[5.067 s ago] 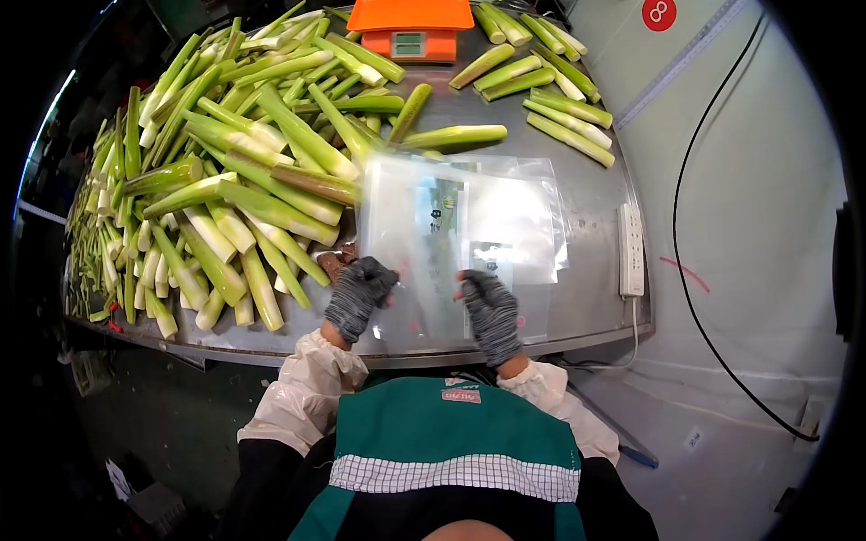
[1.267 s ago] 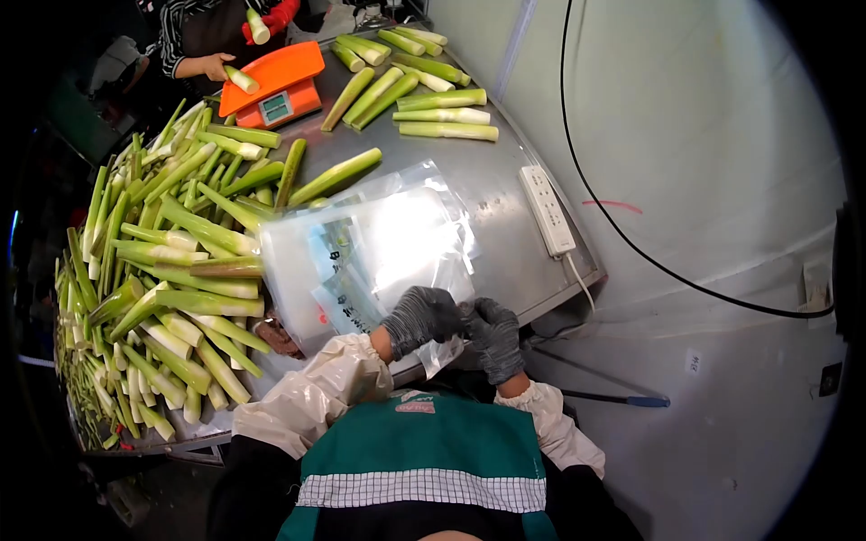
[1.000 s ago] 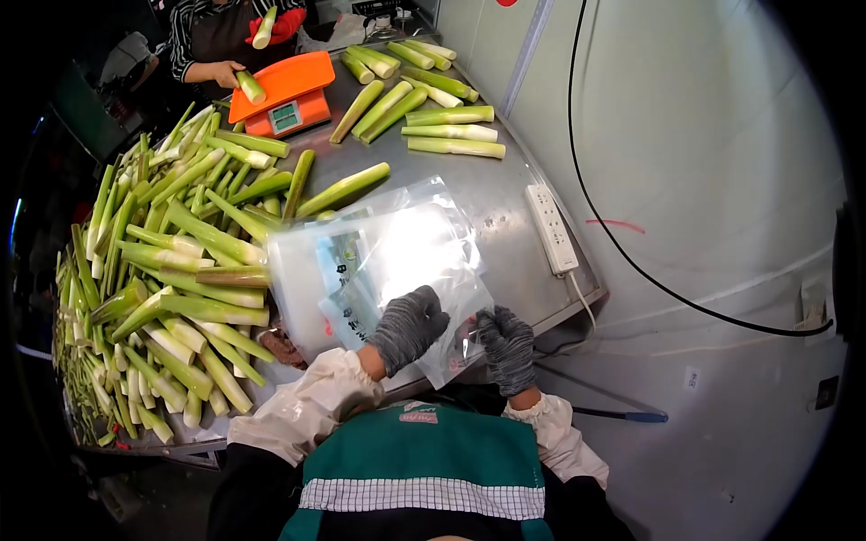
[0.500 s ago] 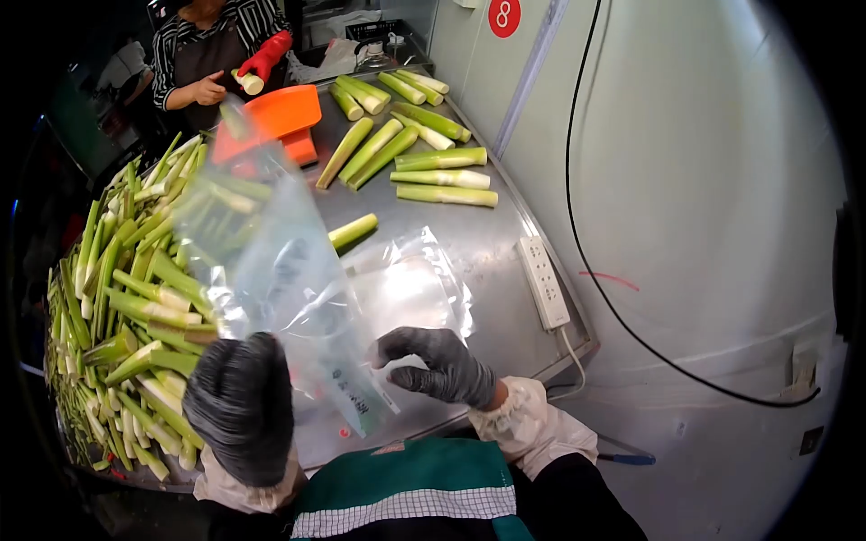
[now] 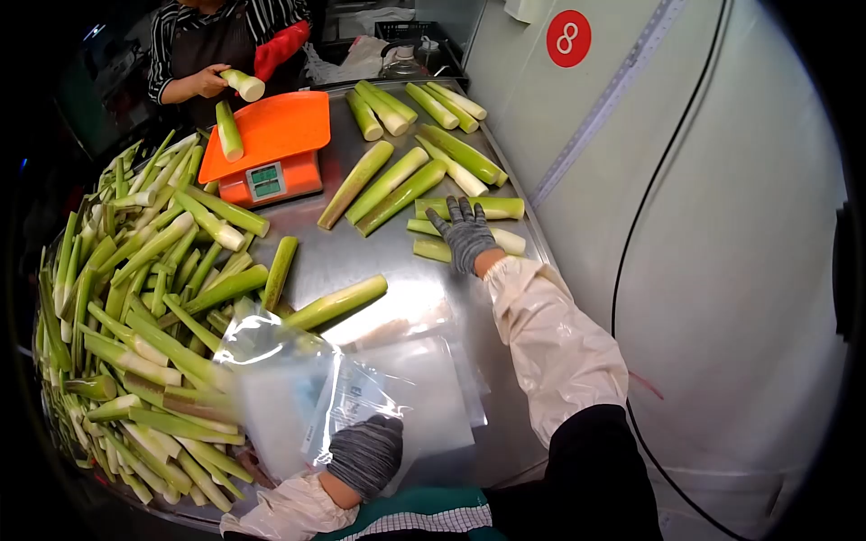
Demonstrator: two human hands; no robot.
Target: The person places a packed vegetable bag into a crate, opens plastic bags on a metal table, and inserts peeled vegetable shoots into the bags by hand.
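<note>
Right hand (image 5: 467, 240) outstretched, splayed wide over green stalks (image 5: 498, 208), left hand (image 5: 365, 457) clenched on clear bag (image 5: 271, 350)

left hand (image 5: 365, 458) holds clear bag (image 5: 329, 383); right hand (image 5: 466, 236) spread over stalks (image 5: 501, 208); orange scale (image 5: 298, 171) beyond

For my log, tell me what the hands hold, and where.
Left hand: a bag, by its near end. Right hand: nothing; it's open over stalks.

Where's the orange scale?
In the head view's upper left, the orange scale stands on the table, beside the big stalk pile, in front of the other person.
</note>
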